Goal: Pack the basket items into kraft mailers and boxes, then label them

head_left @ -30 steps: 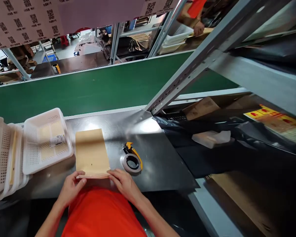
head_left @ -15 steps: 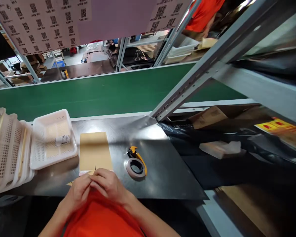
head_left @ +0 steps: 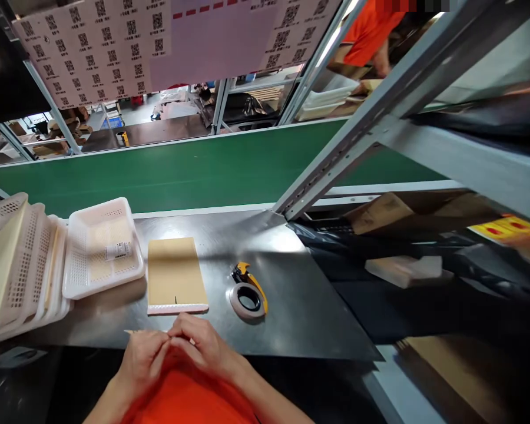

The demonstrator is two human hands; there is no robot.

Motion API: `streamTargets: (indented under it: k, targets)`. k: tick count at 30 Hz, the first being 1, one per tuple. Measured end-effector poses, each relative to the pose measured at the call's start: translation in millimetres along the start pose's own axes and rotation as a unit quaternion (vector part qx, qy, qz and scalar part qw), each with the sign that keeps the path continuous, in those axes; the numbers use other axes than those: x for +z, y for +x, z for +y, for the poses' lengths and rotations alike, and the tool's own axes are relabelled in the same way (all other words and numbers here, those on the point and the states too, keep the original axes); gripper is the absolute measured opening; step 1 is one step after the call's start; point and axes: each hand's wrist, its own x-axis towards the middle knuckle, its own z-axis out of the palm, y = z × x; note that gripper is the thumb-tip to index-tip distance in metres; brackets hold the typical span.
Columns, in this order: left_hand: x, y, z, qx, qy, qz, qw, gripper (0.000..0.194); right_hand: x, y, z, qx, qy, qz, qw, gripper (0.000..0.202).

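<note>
My left hand (head_left: 143, 356) and my right hand (head_left: 201, 347) meet fingertip to fingertip at the table's near edge, close to my body. Both are closed in a pinch. The edge of a thin tan piece (head_left: 131, 331) sticks out behind my left fingers; the rest is hidden, and its kind cannot be told. Beyond the hands a tan padded envelope (head_left: 176, 271) lies flat, a whitish bubble-lined strip along its near end. To its right rests a tape dispenser (head_left: 249, 297) with a yellow handle and a roll of tape. Neither hand touches these two.
A white basket (head_left: 73, 268) holding a labelled tan packet stands left of the envelope, beside several stacked baskets (head_left: 22, 277). Behind the metal table (head_left: 291, 306) runs a green conveyor belt (head_left: 181, 176). A slanted metal post (head_left: 335, 159) rises at right. A person in orange (head_left: 366, 35) stands beyond.
The tan piece at my hands has dropped lower and shows less. My hands have come down off the envelope's near end, which is now uncovered. The view has shifted slightly.
</note>
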Motion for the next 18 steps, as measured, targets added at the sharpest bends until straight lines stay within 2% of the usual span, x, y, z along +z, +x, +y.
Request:
streamTargets:
  k: [2,5,8,11,13,15,17,18]
  targets:
    - [-0.8,-3.9,3.6,0.007,-0.007,0.017,1.0,0.034,-2.4,-7.4,3.4,0.006,-0.033,-0.003,0.999,0.032]
    - [-7.8,-7.4,7.0,0.013,-0.008,0.076,0.997,0.029,-11.6,-20.8,3.6,0.031,-0.092,-0.009,0.995,0.032]
    - [-18.6,-6.5,7.7,0.061,-0.001,0.099,0.993,0.024,-25.8,-38.9,-0.5,0.068,-0.149,-0.037,0.986,0.03]
    - [-24.8,-1.8,8.7,0.106,0.008,0.129,0.986,0.021,-42.5,-62.0,-4.7,0.139,-0.219,-0.087,0.962,0.033]
    - [-22.5,3.6,12.3,0.118,0.01,0.141,0.983,0.02,-49.8,-75.1,-7.5,0.193,-0.228,-0.102,0.949,0.031]
    - [-14.6,11.7,18.1,0.153,0.005,0.107,0.982,0.02,-49.1,-81.1,-10.3,0.214,-0.199,-0.091,0.952,0.031]
    - [-2.4,23.5,22.0,0.213,0.001,0.044,0.976,0.021,-40.0,-78.9,-11.1,0.209,-0.142,-0.066,0.965,0.06]
    - [4.7,30.9,20.9,0.247,-0.003,0.019,0.969,0.021,-33.7,-76.3,-9.7,0.209,-0.104,-0.055,0.971,0.065]
